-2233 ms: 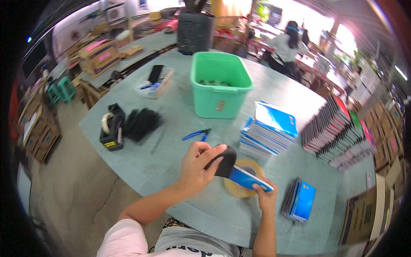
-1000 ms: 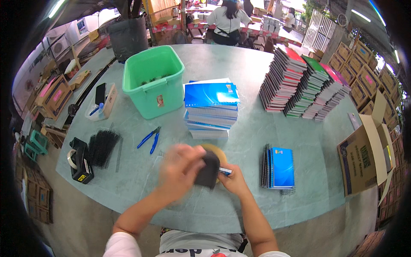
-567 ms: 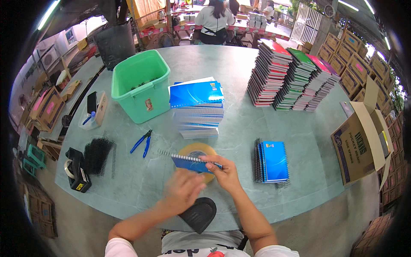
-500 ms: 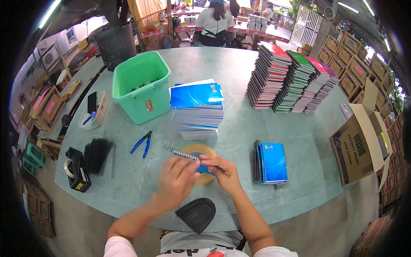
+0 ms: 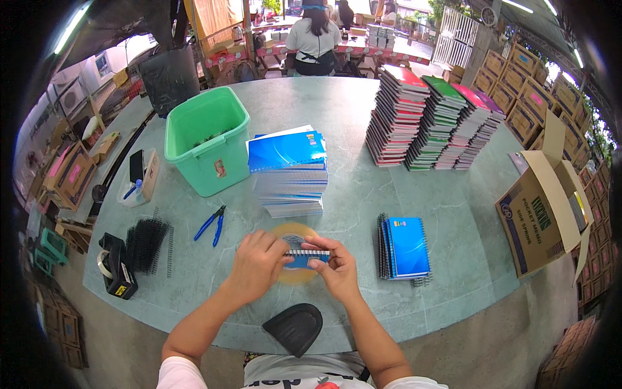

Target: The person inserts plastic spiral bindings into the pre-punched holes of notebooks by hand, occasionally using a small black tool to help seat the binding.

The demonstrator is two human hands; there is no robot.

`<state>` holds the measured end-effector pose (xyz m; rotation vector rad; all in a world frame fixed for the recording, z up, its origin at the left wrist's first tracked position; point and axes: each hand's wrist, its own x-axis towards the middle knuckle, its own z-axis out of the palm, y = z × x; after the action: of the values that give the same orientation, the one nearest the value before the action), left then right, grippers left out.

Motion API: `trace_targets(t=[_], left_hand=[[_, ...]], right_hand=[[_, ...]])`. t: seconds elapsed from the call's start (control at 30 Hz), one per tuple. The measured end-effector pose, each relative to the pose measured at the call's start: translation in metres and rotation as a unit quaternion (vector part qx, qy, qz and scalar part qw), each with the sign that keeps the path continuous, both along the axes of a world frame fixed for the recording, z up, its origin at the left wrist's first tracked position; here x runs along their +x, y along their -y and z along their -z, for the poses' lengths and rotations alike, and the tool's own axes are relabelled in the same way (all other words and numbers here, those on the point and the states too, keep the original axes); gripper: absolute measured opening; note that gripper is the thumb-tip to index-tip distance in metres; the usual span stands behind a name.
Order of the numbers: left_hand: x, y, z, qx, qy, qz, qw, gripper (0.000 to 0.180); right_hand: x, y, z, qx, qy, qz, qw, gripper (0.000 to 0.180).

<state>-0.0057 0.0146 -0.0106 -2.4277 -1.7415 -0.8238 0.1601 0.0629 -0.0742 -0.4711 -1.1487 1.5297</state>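
Observation:
Between my two hands is a small blue spiral notebook (image 5: 300,262), its dark coil running along the far edge. My left hand (image 5: 258,262) has its fingers closed at the left end of the coil. At the other end my right hand (image 5: 335,264) pinches the notebook, thumb on the blue cover. Under the notebook lies a yellowish, ring-shaped disc (image 5: 286,277), partly hidden by my hands. To the right sits a small stack of blue coil-bound notebooks (image 5: 408,248). Beyond my hands rises a tall stack of blue notebooks (image 5: 285,150) with punched edges.
Blue-handled cutters (image 5: 211,226), loose black coils (image 5: 148,243) and a tape dispenser (image 5: 116,267) lie left. A green bin (image 5: 206,159) stands behind them. Farther right are coloured notebook stacks (image 5: 396,120) and an open carton (image 5: 538,217). A black rounded pad (image 5: 295,329) lies near me.
The coil's free end stuck out leftward past my left hand; now the coil lies level between my hands. The notebook has turned straighter. My head view has shifted slightly.

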Motion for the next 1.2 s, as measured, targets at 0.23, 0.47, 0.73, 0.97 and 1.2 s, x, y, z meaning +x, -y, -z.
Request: trace_targets(t=[0.23, 0.47, 0.73, 0.97, 1.2], left_hand=[[0.005, -0.009, 0.002, -0.058, 0.007, 0.027, 0.998, 0.028], [0.034, -0.023, -0.001, -0.012, 0.077, 0.108, 0.991, 0.027], [0.034, -0.032, 0.006, -0.041, 0.097, 0.171, 0.98, 0.022], [0.037, -0.03, 0.01, -0.02, 0.098, 0.156, 0.983, 0.019], [0.041, -0.02, 0.007, -0.017, 0.093, 0.088, 0.992, 0.02]], right_hand=[[0.007, -0.007, 0.017, -0.006, 0.133, 0.009, 0.991, 0.019], [0.011, -0.01, 0.033, 0.031, 0.229, 0.054, 0.971, 0.017], [0.012, -0.011, 0.038, 0.043, 0.218, 0.059, 0.973, 0.02], [0.011, -0.003, 0.027, 0.086, 0.278, 0.106, 0.951, 0.017], [0.013, -0.002, 0.024, 0.146, 0.323, 0.101, 0.93, 0.017]])
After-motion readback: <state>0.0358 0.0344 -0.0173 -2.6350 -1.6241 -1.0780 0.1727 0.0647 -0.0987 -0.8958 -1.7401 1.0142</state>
